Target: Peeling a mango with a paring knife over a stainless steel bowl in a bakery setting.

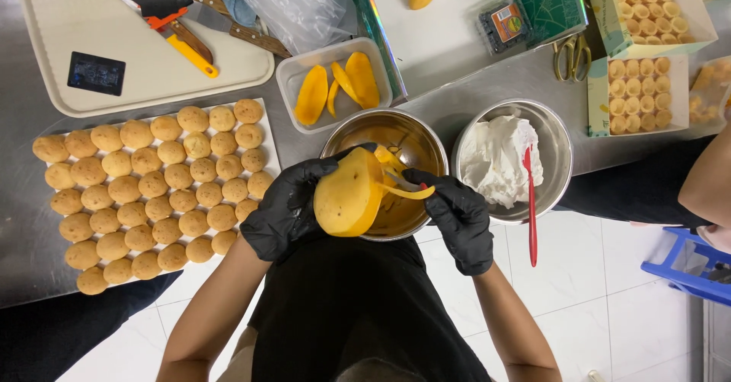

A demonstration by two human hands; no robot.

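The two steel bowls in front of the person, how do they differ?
The left steel bowl holds yellow mango peel, while the right steel bowl holds white cream. A red spatula rests in the right bowl and sticks out over its rim; the left bowl has no such tool. The mango and both gloved hands, left hand and right hand, partly cover the left bowl; the right bowl is in open view. Both are round, shiny metal, side by side.

The peeling tool [397, 176] is mostly hidden behind the mango [348, 201]; the co-worker's arm [708, 180] is cut off by the right edge.
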